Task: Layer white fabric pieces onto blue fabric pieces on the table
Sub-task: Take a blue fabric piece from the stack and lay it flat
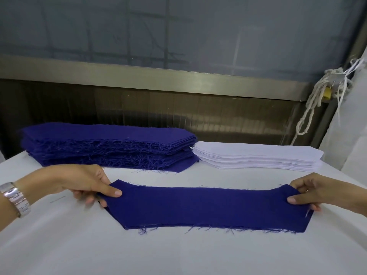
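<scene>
On the table [59,245], near edge | my left hand [83,183] and right hand [317,193] each pinch an end of one blue piece [206,209], long, frayed, ends angled | step: laying it flat | next: take a smooth sheet from white stack [258,157] beside blue stack [107,145].
</scene>
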